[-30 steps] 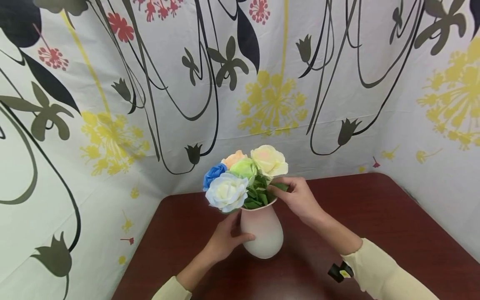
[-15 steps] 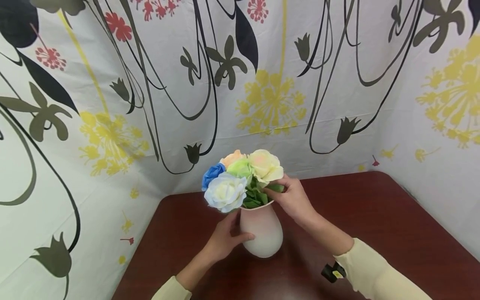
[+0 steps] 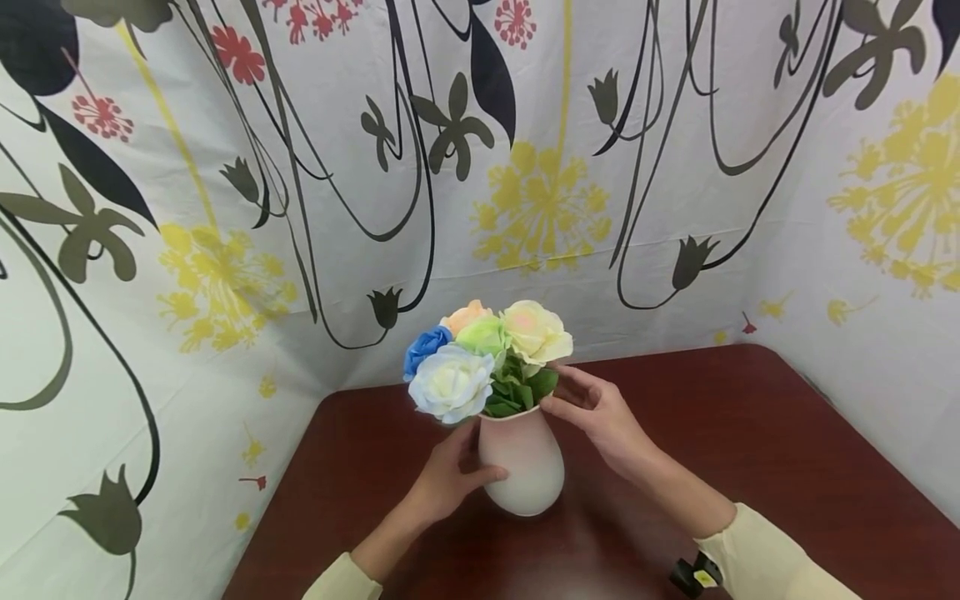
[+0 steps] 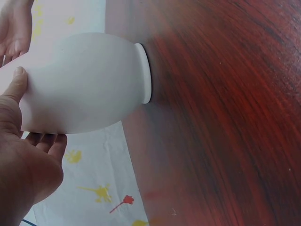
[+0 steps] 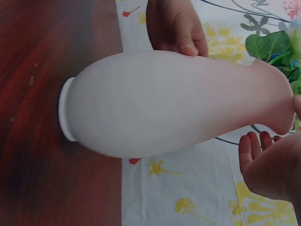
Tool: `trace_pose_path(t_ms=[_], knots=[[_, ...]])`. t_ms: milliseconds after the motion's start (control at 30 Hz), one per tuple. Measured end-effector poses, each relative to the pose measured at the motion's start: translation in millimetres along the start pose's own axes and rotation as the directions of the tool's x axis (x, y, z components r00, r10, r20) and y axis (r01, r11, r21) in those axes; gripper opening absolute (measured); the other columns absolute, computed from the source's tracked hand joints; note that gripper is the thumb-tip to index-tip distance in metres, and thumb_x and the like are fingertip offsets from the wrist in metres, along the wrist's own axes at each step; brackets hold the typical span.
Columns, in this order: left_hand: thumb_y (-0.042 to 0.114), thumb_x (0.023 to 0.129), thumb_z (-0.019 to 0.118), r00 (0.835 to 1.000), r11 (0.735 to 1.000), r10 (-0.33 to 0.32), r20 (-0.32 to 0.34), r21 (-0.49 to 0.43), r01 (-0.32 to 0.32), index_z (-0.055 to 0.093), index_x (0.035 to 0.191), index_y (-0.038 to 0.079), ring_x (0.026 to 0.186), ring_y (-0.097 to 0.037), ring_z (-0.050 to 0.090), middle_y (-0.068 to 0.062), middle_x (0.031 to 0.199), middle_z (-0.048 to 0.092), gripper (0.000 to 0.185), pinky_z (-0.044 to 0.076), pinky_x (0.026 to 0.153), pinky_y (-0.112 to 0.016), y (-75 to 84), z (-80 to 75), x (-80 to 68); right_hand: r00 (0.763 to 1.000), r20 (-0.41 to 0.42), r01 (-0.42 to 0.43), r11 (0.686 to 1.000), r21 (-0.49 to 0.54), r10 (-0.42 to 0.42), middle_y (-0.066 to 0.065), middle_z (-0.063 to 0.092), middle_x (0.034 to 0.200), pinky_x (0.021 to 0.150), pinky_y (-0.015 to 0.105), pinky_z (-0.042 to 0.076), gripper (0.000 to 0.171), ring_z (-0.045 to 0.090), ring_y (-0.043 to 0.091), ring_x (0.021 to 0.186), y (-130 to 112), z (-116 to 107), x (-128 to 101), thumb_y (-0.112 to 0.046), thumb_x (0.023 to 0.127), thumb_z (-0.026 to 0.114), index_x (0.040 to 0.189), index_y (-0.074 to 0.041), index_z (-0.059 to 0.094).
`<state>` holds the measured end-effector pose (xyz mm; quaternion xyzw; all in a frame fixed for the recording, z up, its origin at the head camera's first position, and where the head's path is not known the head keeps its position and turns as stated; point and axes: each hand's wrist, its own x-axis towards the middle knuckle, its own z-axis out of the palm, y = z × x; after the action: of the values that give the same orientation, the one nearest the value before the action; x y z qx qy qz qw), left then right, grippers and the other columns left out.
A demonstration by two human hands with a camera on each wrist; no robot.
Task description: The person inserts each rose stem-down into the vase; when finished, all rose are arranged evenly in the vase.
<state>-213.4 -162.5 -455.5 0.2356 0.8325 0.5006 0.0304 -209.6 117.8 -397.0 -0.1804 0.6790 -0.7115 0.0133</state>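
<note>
A white vase (image 3: 522, 468) with a pinkish neck stands upright on the table, holding several artificial roses: a cream rose (image 3: 538, 335), a pale blue-white rose (image 3: 452, 385), a blue rose (image 3: 426, 352), a light green rose (image 3: 482, 336) and a peach rose (image 3: 466, 316). My left hand (image 3: 442, 479) grips the vase from its left side, thumb across the front. At the right of the rim, my right hand (image 3: 609, 423) has its thumb against the edge, while its fingers (image 5: 256, 143) are loosely bent beside the neck. Green leaves (image 3: 517, 392) fill the mouth.
The dark red-brown table (image 3: 360, 517) has rounded back corners. Behind and beside it hangs a white cloth (image 3: 660, 217) with flower prints. A small black device (image 3: 693, 575) sits at my right sleeve (image 3: 772, 554).
My right hand pinched in among the stems below the cream rose, then came away to the right and down to the rim. The cream rose dipped slightly, then rose again. My left hand stayed put.
</note>
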Motion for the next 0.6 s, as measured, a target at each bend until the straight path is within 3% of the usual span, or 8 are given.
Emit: trace_pose_path(t_ms=[267,467,600], knots=[[0.039,0.095,0.083,1.0,0.999,0.028,-0.004,0.026,-0.028,0.04,0.161,0.039,0.135,-0.019,0.058,0.009,0.157,0.053,0.079,0.053,0.109,-0.046,-7.5,-1.9,-3.3,0.996,0.092,0.011,1.0,0.001,-0.011,0.018,0.054,0.156,0.104,0.03,0.055,0.063,0.054,0.032,0.142,17.7,-15.8,-14.3,-0.01,0.103,0.071,0.16,-0.005,0.045],[0.036,0.095,0.082,0.994,0.993,0.11,-0.019,0.05,-0.109,0.045,0.16,0.034,0.14,-0.019,0.055,0.008,0.157,0.053,0.075,0.052,0.111,-0.047,-16.2,-12.0,-9.3,0.993,0.114,0.029,0.998,-0.055,-0.023,0.015,0.051,0.159,0.104,0.029,0.054,0.063,0.051,0.03,0.145,25.6,-39.9,-27.2,-0.011,0.103,0.072,0.16,-0.011,0.047],[0.035,0.095,0.083,0.994,0.994,0.099,-0.036,0.052,-0.097,0.05,0.156,0.036,0.14,-0.017,0.055,0.011,0.154,0.055,0.069,0.051,0.112,-0.045,-20.9,-20.4,-12.9,0.992,0.114,0.078,0.989,-0.129,-0.063,0.012,0.052,0.159,0.106,0.026,0.052,0.063,0.051,0.027,0.145,28.9,-58.9,-37.0,-0.009,0.103,0.071,0.16,-0.012,0.047]])
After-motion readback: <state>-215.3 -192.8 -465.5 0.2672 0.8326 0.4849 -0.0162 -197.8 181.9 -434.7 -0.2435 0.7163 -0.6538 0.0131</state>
